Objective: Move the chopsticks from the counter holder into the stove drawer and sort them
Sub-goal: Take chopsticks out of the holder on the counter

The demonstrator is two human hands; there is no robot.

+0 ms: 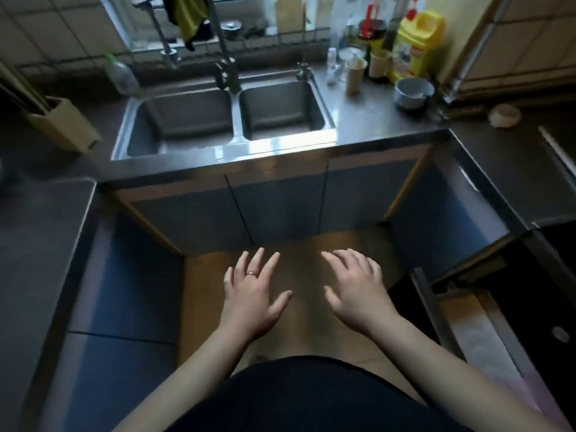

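My left hand [254, 294] and my right hand [355, 291] hover side by side over the floor in front of the sink cabinet, palms down, fingers spread, holding nothing. A beige holder [62, 126] stands on the counter at the far left with dark chopsticks [21, 88] sticking out of its top. At the lower right, the stove drawer [477, 332] is pulled out; its pale lining shows and I see no chopsticks in it.
A steel double sink [227, 116] lies straight ahead with taps [227, 70] behind it. Bottles, cups and a yellow jug [417, 48] crowd the back right counter beside a grey bowl [413, 92]. The dark stove top [558, 275] is on the right.
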